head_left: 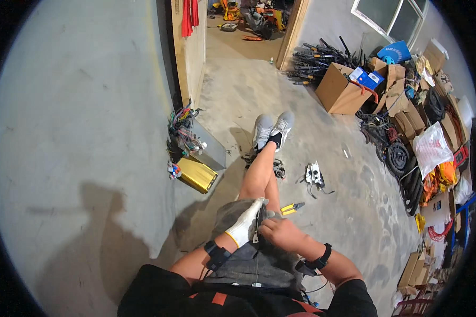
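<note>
In a white knitted glove, my left hand (244, 224) is closed around a dark, narrow part (260, 215) above my lap. A small metal tip shows at the part's near end; its exact kind cannot be made out. My bare right hand (281, 233) meets it from the right, with curled fingers pressed on the part. Pliers with yellow handles (289, 209) lie on the floor just beyond my right hand. Farther off on the concrete sits a white and black component with short leads (314, 175).
Beside the grey wall at left are a gold metal case (198, 175) and a tangle of coloured wires (182, 128). My outstretched legs end in grey shoes (272, 129). A cardboard box (336, 91), black rods (322, 57) and heaped parts (399, 153) line the right side.
</note>
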A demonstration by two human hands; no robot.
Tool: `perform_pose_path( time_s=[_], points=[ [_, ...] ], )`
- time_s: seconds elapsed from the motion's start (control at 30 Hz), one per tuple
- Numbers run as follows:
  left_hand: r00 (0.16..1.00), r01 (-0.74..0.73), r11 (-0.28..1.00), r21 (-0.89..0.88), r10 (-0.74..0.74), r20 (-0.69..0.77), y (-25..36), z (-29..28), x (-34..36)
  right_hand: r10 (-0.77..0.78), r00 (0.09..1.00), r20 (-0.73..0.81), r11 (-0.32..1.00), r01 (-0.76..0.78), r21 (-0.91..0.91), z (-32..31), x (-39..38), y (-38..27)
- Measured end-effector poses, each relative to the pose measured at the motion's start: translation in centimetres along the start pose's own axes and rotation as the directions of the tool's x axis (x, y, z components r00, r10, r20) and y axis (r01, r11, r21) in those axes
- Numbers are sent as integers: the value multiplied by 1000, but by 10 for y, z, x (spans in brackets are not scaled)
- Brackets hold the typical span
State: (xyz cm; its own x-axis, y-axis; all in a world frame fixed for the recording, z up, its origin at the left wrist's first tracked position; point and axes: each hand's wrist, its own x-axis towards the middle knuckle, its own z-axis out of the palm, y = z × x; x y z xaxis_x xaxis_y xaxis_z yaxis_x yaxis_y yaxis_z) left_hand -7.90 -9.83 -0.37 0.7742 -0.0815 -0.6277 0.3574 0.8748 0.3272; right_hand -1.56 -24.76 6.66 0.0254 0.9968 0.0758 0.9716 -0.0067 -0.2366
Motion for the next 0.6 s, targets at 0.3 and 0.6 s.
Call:
perform_pose_path(
  time_s=[0.3, 0.6],
  points=[
    [982, -141, 984, 112, 124, 140, -24, -26, 36, -313, 949, -24, 943, 307, -130, -9, 9, 12],
    [955, 1, 942, 334, -100, 279, -15, -47, 47, -406, 909, -99, 904, 383, -191, -4, 3, 24]
  ],
)
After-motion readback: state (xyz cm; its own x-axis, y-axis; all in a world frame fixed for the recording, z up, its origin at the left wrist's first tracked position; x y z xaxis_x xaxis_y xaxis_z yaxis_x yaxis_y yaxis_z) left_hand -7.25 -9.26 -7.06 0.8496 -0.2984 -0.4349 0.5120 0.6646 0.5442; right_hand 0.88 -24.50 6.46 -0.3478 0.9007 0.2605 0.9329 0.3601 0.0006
